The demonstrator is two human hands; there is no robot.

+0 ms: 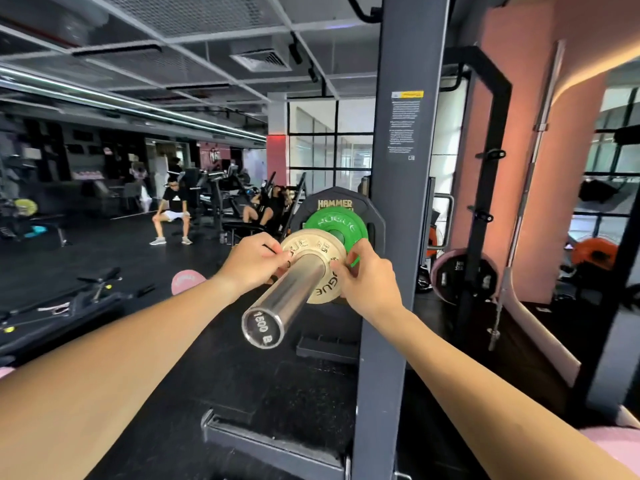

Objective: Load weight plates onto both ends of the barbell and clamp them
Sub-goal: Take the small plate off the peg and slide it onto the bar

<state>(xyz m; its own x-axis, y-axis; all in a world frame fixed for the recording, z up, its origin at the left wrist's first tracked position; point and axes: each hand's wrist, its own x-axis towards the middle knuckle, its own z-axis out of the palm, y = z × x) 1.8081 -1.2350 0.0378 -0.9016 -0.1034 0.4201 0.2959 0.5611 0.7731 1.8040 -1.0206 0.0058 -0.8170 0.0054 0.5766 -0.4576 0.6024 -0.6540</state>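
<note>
A chrome barbell sleeve (287, 296) points toward me, its end cap near the middle of the view. On it sit a small cream plate (320, 245), a green plate (330, 221) behind it and a large black plate (332, 204) at the back. My left hand (251, 263) grips the cream plate's left edge. The plate's right edge is held by my right hand (367, 278). No clamp shows on the sleeve.
A dark grey rack upright (398, 202) stands just right of the sleeve, its base foot (263, 441) below. A spare bar (526, 202) leans at the right by stored plates (464, 275). A bench (59, 306) lies left. People sit in the background.
</note>
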